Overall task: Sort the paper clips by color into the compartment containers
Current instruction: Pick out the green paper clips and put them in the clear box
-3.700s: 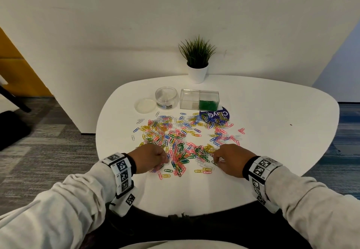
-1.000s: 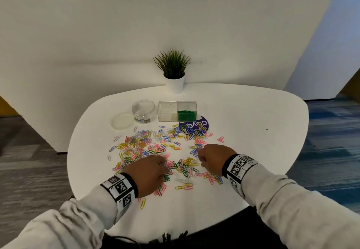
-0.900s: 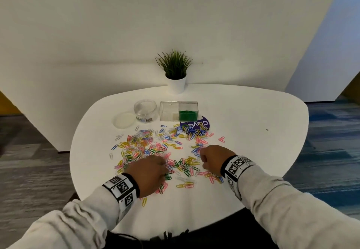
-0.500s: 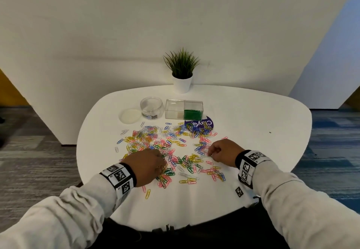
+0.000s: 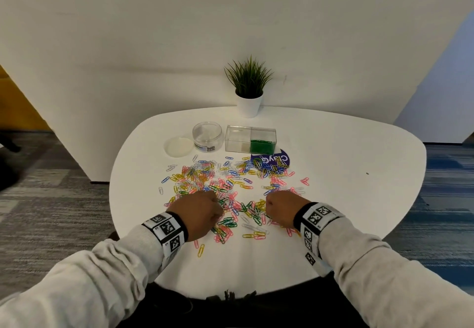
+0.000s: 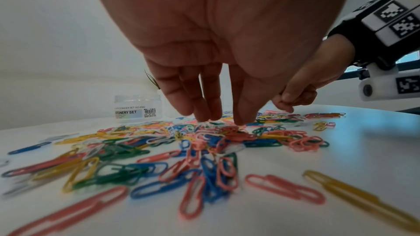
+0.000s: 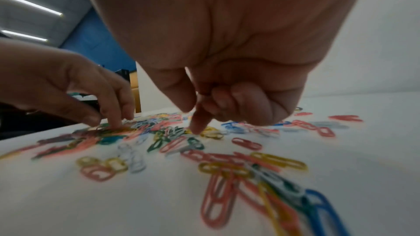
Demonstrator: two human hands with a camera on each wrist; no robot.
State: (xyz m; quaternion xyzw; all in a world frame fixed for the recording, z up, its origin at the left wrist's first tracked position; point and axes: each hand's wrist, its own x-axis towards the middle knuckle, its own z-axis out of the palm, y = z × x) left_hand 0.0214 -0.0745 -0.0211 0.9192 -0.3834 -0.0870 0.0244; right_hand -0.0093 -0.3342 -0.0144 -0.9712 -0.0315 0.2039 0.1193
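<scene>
Many coloured paper clips (image 5: pixel 230 186) lie scattered over the middle of the white table (image 5: pixel 346 173). A clear two-compartment box (image 5: pixel 250 143) stands behind them, with green clips in its right half. My left hand (image 5: pixel 218 212) hovers over the near left of the pile. Its straight fingers (image 6: pixel 204 112) and its thumb point down and touch the clips. My right hand (image 5: pixel 268 203) is at the near right of the pile with most fingers curled in. Its index fingertip (image 7: pixel 196 128) presses on a yellow clip, and I see nothing in the curl.
A round clear jar (image 5: pixel 207 136) and its white lid (image 5: pixel 178 146) sit left of the box. A potted plant (image 5: pixel 248 89) stands at the table's far edge by the wall. A blue sticker (image 5: pixel 272 159) lies under some clips. The table's right side is bare.
The head view has swung round and settled. Both hands stay over the near edge of the pile, and the right hand has drifted slightly nearer and leftward.
</scene>
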